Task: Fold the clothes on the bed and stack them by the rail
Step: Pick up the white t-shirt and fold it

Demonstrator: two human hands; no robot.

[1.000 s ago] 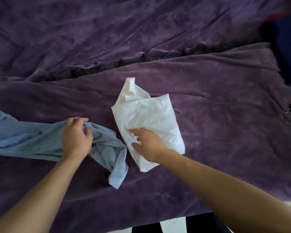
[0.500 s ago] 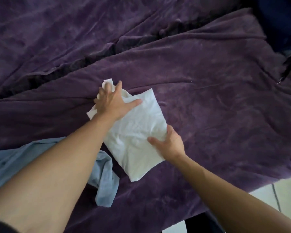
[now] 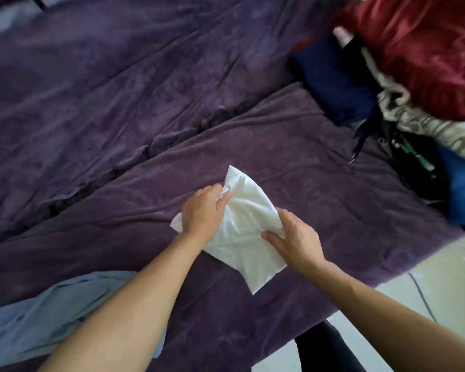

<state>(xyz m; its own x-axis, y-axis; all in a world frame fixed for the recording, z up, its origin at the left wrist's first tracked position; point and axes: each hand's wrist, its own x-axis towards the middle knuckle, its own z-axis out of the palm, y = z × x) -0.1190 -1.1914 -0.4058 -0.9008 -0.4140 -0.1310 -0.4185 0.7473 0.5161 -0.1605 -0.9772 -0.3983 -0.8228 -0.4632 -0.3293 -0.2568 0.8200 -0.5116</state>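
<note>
- A crumpled light-blue fabric garment (image 3: 38,318) lies unfolded at the near left of the bed, partly hidden by the left forearm. It looks like a piece that has yet to be folded.
- The small folded white cloth garment (image 3: 242,237) sits mid-bed on the purple velvety bedspread (image 3: 118,108), between both hands.
- The left hand (image 3: 202,210) pinches its bunched far-left edge with curled fingers.
- The right hand (image 3: 295,240) grips the right edge, with the fingers curled over it and the thumb on top.
- The fold looks finished, so the step in hand is probably the pick-up for stacking.
- The next move calls for a firm two-handed hold so that the folds do not open in the carry.
- At the far right is a heap of dark red, navy and patterned grey clothes (image 3: 419,55), a likely stack. No rail shows plainly.
</note>
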